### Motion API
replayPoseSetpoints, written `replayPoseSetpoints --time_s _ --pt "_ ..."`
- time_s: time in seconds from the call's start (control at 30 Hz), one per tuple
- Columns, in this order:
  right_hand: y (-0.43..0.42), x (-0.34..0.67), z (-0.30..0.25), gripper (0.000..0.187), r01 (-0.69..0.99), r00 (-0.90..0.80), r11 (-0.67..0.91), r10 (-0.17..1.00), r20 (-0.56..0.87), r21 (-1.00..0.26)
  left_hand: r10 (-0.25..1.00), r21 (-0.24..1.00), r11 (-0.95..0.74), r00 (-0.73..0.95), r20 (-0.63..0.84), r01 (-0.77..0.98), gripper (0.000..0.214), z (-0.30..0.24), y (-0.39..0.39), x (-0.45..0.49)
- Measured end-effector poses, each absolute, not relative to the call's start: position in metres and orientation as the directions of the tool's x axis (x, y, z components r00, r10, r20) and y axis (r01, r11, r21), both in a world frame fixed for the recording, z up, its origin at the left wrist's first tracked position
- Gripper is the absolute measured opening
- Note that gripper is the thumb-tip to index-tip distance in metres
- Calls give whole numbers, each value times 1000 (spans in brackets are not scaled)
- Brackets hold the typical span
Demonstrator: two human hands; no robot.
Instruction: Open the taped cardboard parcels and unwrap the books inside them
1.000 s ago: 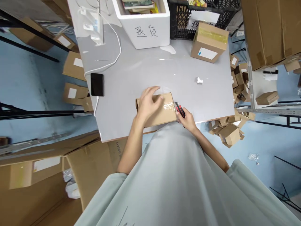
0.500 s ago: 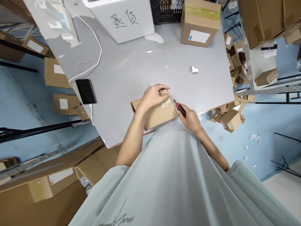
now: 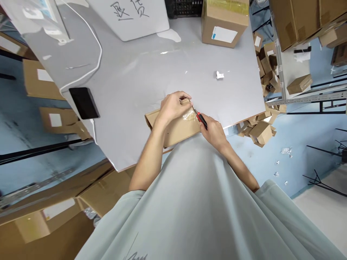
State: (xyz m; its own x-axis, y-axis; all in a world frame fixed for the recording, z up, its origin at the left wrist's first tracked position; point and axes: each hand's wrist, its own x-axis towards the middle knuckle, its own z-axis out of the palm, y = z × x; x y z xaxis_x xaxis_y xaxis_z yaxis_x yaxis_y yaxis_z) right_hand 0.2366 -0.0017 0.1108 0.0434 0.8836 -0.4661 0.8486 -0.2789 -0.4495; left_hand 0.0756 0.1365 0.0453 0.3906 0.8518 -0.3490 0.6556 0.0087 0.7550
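Observation:
A small, flat cardboard box (image 3: pixel 176 132) lies at the table's near edge, against my shirt. Clear tape shines on its right end. My left hand (image 3: pixel 173 107) rests over the box's far side, fingers bent round its far right corner. In my right hand (image 3: pixel 214 133) is a red and black utility knife (image 3: pixel 201 120), gripped by its handle. The blade points up and left to the box's right end, close to my left fingertips. Whether the blade is in the cardboard or only touching it I cannot tell.
On the grey table (image 3: pixel 135 79) lie a phone (image 3: pixel 84 103) with a white cable and a scrap of paper (image 3: pixel 219 75). Behind stand a white container (image 3: pixel 135 21), a black crate (image 3: pixel 187 8) and a taped carton (image 3: pixel 225 25). More cartons (image 3: pixel 261 133) lie on the floor at right.
The knife has moved from beside the box's right edge up and left onto its far right end. My left hand stays on the box. The whole view has shifted slightly.

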Motion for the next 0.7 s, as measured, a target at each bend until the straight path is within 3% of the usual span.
replayPoseSetpoints --time_s 0.3,0.7 --pt "24 201 140 55 963 121 -246 754 -646 -106 868 768 -16 390 -307 640 26 42 134 77" --pt "-1 193 151 63 980 177 -188 679 -712 64 890 806 -69 401 -216 588 21 30 128 74"
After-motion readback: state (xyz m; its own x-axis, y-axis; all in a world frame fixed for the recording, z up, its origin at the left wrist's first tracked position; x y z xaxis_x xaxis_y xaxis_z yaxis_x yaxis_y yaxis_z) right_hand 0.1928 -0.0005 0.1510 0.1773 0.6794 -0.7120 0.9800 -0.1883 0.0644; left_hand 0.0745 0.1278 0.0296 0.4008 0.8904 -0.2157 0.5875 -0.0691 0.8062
